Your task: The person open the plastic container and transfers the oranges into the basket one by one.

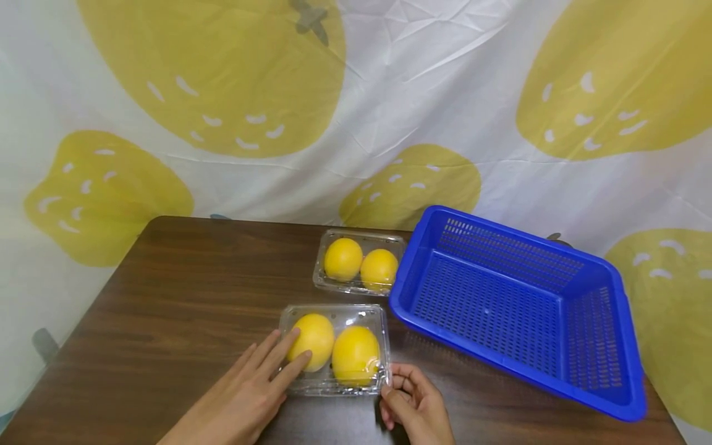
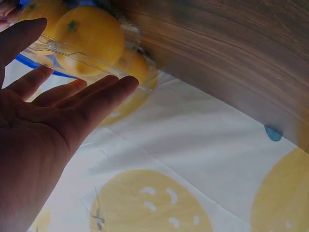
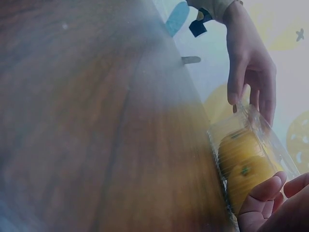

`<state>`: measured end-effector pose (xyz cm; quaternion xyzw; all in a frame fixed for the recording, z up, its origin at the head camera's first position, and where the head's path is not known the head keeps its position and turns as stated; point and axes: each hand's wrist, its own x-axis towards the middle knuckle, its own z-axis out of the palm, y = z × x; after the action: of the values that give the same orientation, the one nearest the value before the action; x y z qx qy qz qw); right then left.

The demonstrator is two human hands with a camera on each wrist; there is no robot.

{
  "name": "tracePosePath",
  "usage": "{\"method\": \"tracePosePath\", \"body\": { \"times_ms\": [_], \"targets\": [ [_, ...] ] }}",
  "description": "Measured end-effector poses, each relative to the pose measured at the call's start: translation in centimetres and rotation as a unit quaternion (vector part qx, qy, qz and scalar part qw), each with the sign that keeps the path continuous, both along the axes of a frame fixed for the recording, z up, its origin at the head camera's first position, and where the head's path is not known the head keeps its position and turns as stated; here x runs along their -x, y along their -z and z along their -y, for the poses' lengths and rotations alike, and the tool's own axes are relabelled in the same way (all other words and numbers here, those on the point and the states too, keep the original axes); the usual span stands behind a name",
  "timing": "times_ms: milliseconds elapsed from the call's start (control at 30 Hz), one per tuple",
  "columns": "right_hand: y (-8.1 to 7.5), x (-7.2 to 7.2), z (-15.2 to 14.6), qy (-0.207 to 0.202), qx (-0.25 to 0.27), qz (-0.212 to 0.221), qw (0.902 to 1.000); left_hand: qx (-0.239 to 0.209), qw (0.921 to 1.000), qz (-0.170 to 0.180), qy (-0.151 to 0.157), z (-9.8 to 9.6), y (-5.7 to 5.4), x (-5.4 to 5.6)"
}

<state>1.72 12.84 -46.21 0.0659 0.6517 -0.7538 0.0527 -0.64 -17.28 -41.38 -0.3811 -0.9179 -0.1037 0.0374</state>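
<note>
A clear plastic clamshell box (image 1: 345, 314) sits on the table near its front, lid down, with two round yellow-orange fruits (image 1: 356, 356) inside. My left hand (image 1: 245, 386) lies along its left side, fingers extended over the lid. The left wrist view shows that palm and the spread fingers (image 2: 108, 99) beside the box edge. At the front right corner my right hand (image 1: 417, 402) pinches the rim between thumb and index finger. From the right wrist view, the right thumb (image 3: 263, 191) stands close by the fruit (image 3: 248, 181) seen through the plastic.
Behind it stands a second clear box (image 1: 356, 289) with two similar fruits. A blue perforated basket (image 1: 517, 361) is at the right, its left edge overlapping that box in the head view. A white cloth (image 1: 267, 188) with yellow fruit prints hangs behind the dark wooden table (image 1: 183, 296).
</note>
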Motion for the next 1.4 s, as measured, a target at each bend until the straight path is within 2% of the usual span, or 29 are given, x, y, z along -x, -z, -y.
{"method": "tracePosePath", "body": {
  "times_ms": [367,567,867,1100,1400],
  "targets": [
    [0.1,0.0,0.0,-0.002,-0.002,0.0,1.0,-0.019,0.9992,-0.029,0.02,0.4,0.4,0.3],
    [0.0,0.0,-0.1,-0.005,-0.001,-0.001,1.0,-0.045,0.9982,-0.025,0.03,0.7,0.4,0.5],
    [-0.1,0.0,-0.1,-0.007,-0.001,0.006,1.0,-0.041,0.9981,-0.028,0.038,1.0,-0.2,0.7],
    [0.0,0.0,-0.1,-0.005,0.001,0.008,1.0,-0.036,0.9985,-0.007,0.041,1.4,-0.6,0.7],
    [0.0,0.0,-0.1,-0.006,-0.001,0.004,1.0,-0.048,0.9962,-0.041,0.06,1.7,-0.3,0.8]
  ]
}}
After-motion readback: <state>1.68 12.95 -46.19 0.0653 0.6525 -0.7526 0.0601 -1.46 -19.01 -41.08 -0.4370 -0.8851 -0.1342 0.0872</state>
